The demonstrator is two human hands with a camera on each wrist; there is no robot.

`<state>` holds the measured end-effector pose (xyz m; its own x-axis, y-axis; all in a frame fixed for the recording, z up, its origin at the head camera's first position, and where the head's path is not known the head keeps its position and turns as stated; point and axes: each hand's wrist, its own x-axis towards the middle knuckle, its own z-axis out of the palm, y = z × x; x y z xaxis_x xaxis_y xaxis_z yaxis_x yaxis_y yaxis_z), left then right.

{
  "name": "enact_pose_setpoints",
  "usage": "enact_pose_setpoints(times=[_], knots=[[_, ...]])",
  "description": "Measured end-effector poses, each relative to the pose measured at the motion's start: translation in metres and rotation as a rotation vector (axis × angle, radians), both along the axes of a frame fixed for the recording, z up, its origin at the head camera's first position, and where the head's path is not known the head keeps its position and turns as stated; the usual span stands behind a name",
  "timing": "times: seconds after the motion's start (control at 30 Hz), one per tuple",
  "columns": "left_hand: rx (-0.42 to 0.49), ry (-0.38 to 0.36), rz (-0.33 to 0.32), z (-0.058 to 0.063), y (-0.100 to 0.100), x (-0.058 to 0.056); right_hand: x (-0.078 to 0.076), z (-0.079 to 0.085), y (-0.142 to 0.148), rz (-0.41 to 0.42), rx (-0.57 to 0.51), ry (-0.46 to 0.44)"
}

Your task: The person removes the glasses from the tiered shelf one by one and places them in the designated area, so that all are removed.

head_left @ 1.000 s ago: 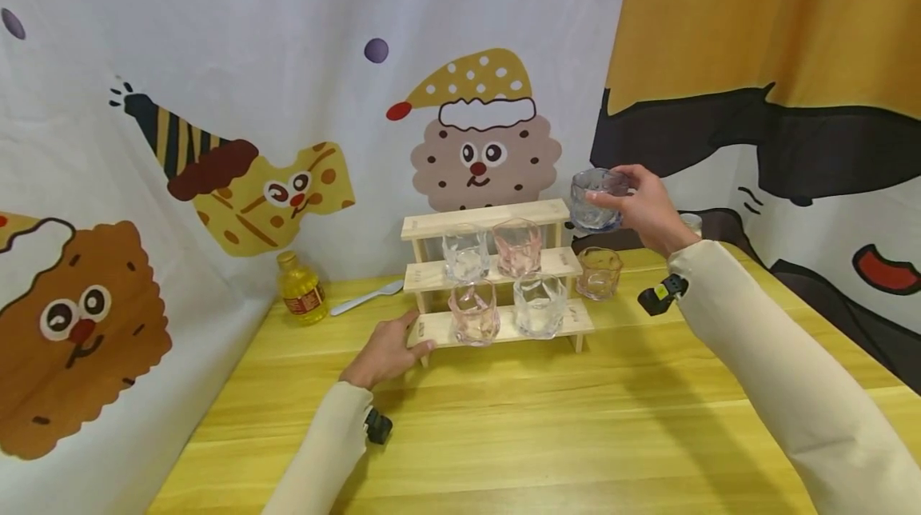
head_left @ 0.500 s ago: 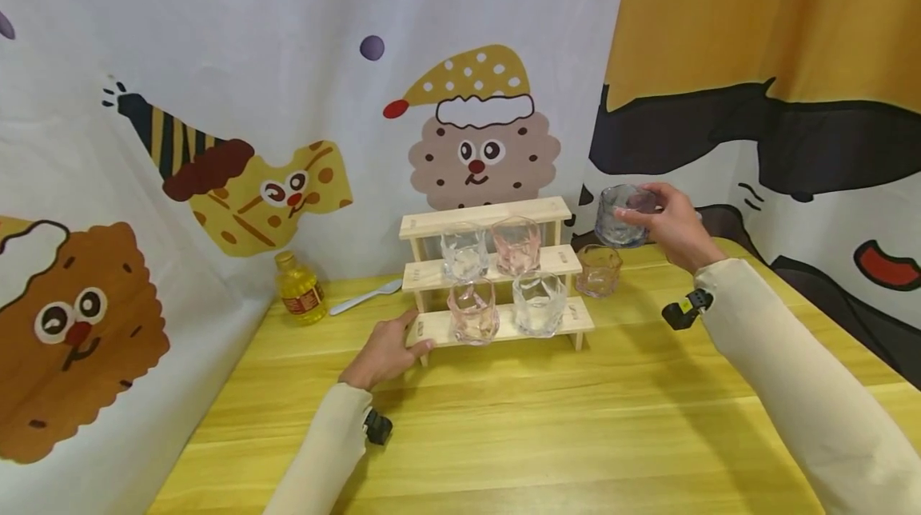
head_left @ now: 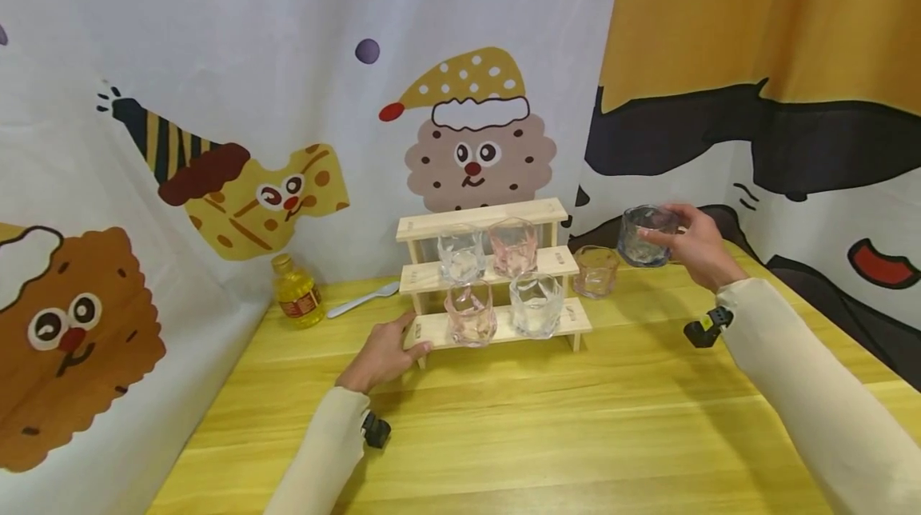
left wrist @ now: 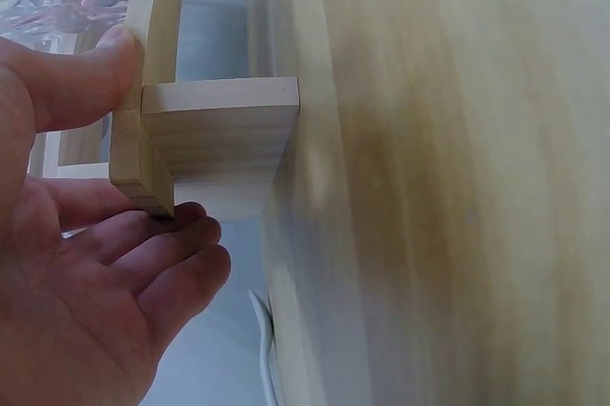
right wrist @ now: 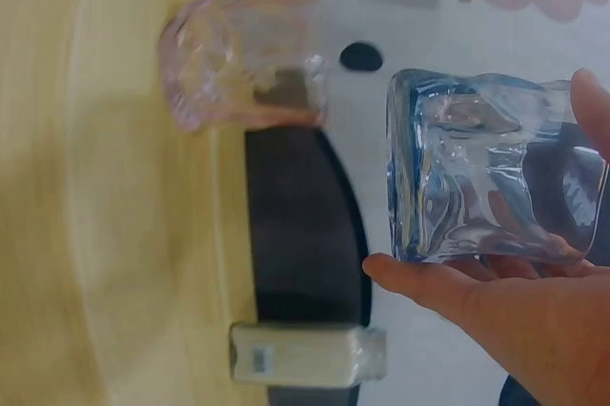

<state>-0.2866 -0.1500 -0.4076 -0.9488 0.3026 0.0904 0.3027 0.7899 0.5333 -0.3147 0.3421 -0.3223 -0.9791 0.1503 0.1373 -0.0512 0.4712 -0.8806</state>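
My right hand (head_left: 699, 249) holds a blue-tinted drinking glass (head_left: 636, 241) up over the right side of the table, thumb and fingers around its sides. Its thick base shows in the right wrist view, where the glass (right wrist: 477, 172) looks see-through. With my left hand (head_left: 380, 353) I grip the left end of a three-tier wooden rack (head_left: 475, 219), thumb on the lowest board and fingers curled on its other side. On the middle tier stand a clear glass (head_left: 460, 259) and a pink glass (head_left: 514, 251). The lowest tier bears another pink glass (head_left: 471, 319) and a clear one.
A pinkish-amber glass (head_left: 596, 273) stands on the table right of the rack. To the left are a yellow bottle (head_left: 297, 295) and a pale plastic spoon or fork (head_left: 363, 301). A cream-coloured bottle (right wrist: 305, 354) shows in the right wrist view. A patterned curtain (head_left: 288, 59) hangs behind.
My right hand has carried the blue glass rightward and down, away from the rack's top tier and past the pinkish-amber glass. The left hand stays on the rack.
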Motion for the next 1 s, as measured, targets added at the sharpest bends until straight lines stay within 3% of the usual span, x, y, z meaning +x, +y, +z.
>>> enact_pose_setpoints(times=[0.23,0.63,1.0], knots=[[0.010,0.000,0.007,0.001,0.000,0.000,-0.001,-0.015,0.010,-0.023,-0.064,-0.017],[0.006,0.024,-0.008,-0.001,0.000,-0.001,-0.016,-0.056,0.015,-0.071,-0.011,0.010],[0.001,0.035,-0.012,-0.001,0.000,-0.002,-0.025,-0.078,0.016,-0.079,-0.039,-0.035]])
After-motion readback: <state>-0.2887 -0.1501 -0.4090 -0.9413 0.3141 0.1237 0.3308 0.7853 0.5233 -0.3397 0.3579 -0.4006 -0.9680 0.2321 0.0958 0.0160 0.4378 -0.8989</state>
